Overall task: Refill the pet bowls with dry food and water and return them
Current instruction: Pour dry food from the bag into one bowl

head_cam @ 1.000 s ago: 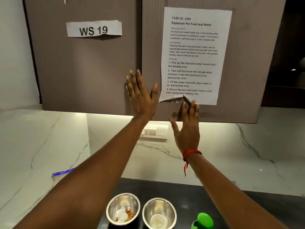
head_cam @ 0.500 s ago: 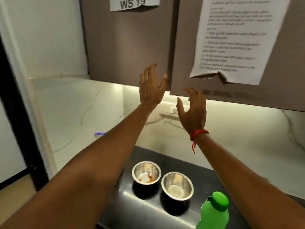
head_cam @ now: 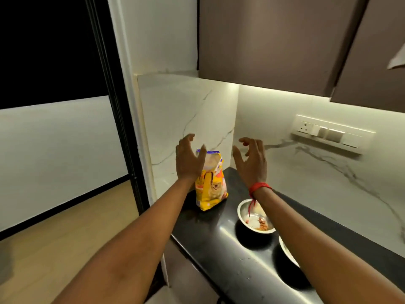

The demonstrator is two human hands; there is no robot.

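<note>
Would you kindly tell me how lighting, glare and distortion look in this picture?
In the head view, under-cabinet light brightens the marble wall; a glare band crosses the black counter beside the food bowl; the door frame leans and bows, likely wide-angle distortion.

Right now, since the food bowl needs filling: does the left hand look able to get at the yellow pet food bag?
Probably yes. The left hand is open beside the top of the upright yellow pet food bag, nothing visible between them; the right hand hovers apart.
</note>
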